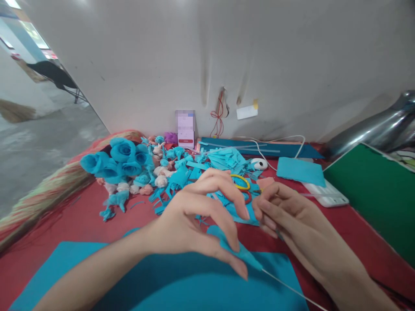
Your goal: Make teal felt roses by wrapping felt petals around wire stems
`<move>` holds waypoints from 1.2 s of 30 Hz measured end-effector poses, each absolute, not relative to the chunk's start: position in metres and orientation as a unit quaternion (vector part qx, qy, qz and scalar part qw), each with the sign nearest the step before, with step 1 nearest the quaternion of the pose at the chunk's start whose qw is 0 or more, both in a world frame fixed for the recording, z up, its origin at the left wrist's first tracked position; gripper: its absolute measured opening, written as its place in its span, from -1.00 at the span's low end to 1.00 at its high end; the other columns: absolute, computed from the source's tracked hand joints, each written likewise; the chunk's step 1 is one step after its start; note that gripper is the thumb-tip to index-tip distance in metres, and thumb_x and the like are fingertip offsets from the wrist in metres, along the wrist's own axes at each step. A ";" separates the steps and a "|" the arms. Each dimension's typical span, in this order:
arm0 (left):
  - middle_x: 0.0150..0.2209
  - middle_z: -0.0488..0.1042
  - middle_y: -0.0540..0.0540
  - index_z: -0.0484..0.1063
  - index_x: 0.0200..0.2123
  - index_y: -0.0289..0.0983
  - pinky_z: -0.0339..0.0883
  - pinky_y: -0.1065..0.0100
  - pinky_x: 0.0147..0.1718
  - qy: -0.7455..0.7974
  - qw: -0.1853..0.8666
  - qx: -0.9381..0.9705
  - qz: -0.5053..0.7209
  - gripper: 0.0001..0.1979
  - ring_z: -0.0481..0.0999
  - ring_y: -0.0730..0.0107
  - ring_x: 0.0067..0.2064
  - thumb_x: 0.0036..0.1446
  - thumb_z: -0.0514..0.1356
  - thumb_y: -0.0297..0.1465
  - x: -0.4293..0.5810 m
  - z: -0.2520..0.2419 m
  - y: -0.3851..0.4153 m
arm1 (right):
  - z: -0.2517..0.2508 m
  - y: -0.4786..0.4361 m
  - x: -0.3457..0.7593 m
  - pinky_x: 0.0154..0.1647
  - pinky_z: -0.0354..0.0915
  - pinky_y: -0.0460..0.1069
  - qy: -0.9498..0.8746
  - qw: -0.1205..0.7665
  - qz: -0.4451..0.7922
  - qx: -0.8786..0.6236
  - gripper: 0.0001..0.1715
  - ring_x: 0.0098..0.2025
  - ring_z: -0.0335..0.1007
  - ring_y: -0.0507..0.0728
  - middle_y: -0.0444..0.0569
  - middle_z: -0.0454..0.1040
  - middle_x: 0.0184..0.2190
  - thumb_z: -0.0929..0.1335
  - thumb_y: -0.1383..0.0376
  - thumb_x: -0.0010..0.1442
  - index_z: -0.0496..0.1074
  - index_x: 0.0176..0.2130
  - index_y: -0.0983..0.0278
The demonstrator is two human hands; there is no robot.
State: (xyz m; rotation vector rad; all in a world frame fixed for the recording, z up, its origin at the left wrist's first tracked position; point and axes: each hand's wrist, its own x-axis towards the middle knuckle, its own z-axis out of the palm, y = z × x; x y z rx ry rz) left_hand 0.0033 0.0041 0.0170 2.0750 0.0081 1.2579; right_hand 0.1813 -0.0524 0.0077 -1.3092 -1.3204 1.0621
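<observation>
Stemmed piece point(250, 258) above sheet point(201, 289); flowers point(122, 151) left, scissors point(240, 186) behind, phone point(186, 130) by wall point(145, 65).

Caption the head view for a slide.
Left hand curved around a blue cone on a thin stem, right hand nearby, blue roses beyond.

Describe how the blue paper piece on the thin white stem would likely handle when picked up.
The blue paper piece is probably light, being small and apparently thin-walled. Its wider end may dent easily, since it looks like soft paper. The thin white stem runs nearly straight, so it is likely somewhat stiff, though perhaps bendable.
</observation>
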 end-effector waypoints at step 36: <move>-0.29 0.37 0.03 0.33 -0.53 -0.28 0.26 0.57 -0.41 0.231 0.761 0.463 0.391 -0.80 0.37 0.55 -0.25 -0.07 0.32 -0.37 0.014 -0.003 -0.001 | 0.003 -0.058 0.172 -0.76 0.14 -0.19 -0.530 0.432 0.504 -0.528 -0.91 -0.74 0.08 -0.11 -0.21 0.33 -0.65 0.41 0.25 -0.04 0.52 -0.42 0.19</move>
